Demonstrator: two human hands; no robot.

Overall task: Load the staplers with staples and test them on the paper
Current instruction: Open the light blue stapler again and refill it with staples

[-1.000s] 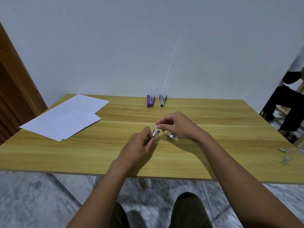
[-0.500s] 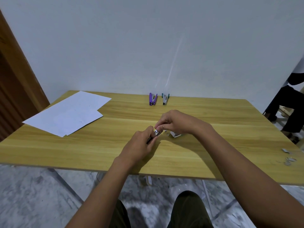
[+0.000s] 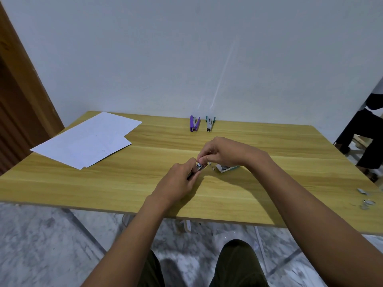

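Right hand (image 3: 226, 154) closed in, pinching the stapler (image 3: 201, 168) left hand (image 3: 178, 183) grips; beyond, purple stapler (image 3: 194, 123), teal stapler (image 3: 210, 124), two sheets (image 3: 87, 141)

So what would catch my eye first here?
The two hands over the middle of the table: the left hand grips a small stapler and the right hand pinches its front end, with a staple box just right of it. Then the purple stapler and teal stapler side by side at the far edge, and white paper at far left.
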